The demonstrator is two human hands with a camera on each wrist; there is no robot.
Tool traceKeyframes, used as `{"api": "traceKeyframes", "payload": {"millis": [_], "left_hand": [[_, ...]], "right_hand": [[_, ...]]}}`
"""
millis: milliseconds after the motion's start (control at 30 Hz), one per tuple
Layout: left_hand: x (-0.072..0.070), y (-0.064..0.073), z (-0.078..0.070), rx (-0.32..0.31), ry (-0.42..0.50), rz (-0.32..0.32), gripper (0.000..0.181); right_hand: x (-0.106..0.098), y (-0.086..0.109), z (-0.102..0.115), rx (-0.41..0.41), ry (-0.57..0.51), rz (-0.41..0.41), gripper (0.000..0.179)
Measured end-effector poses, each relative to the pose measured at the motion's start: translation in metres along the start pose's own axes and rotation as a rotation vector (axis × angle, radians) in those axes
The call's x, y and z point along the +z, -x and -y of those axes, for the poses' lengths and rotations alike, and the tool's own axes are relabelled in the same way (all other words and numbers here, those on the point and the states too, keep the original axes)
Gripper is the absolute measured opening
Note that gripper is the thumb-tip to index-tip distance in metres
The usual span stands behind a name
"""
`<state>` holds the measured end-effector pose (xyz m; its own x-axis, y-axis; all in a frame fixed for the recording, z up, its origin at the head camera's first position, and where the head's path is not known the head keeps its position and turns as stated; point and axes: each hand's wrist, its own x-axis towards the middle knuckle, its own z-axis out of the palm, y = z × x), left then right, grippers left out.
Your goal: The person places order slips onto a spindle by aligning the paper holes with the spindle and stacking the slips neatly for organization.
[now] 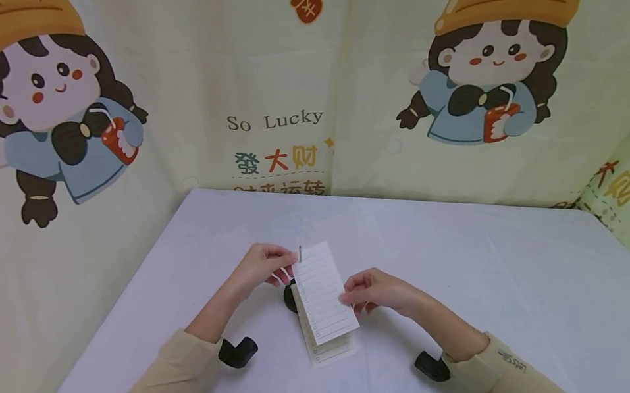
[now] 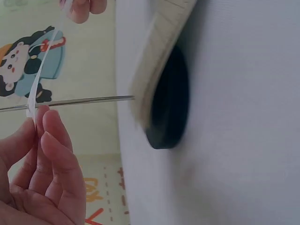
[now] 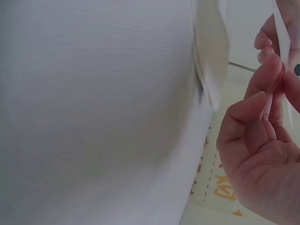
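Note:
A lined paper slip with small checkboxes (image 1: 322, 295) is held up above the table by both hands. My left hand (image 1: 264, 266) pinches its upper left edge. Lower down, on the slip's right edge, my right hand (image 1: 378, 291) pinches with thumb and fingers. A thin metal spike (image 2: 89, 101) rises from a round black base (image 2: 171, 103) and appears to pass through the held slip, its point showing above the paper in the head view. More slips (image 2: 159, 56) sit low on the spike, against the base. In the head view they are partly hidden under the held slip.
The white tabletop (image 1: 499, 278) spreads around the hands. Black wrist-worn devices (image 1: 238, 352) sit beside both forearms. A cream curtain (image 1: 270, 83) printed with cartoon figures and lettering hangs behind the table and along its sides.

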<state>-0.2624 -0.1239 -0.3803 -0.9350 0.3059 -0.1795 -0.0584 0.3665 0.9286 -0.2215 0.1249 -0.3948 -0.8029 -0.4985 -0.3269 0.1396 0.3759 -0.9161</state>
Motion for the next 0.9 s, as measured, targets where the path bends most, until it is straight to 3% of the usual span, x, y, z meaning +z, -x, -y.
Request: {"api": "traceKeyframes", "payload": {"millis": [233,500,900], "left_hand": [[0.003,-0.002,0.018,-0.048,-0.035,0.046,0.02],[0.008,-0.003,0.028,-0.095,-0.083,0.067,0.016],[0.014,-0.004,0.038,-0.146,-0.098,0.092,0.013]], "right_hand": [[0.009,-0.001,-0.007,0.075,0.024,0.061,0.013],[0.011,-0.004,-0.012,0.158,0.034,0.092,0.01],[0.012,-0.008,-0.016,0.209,0.127,0.065,0.013]]}}
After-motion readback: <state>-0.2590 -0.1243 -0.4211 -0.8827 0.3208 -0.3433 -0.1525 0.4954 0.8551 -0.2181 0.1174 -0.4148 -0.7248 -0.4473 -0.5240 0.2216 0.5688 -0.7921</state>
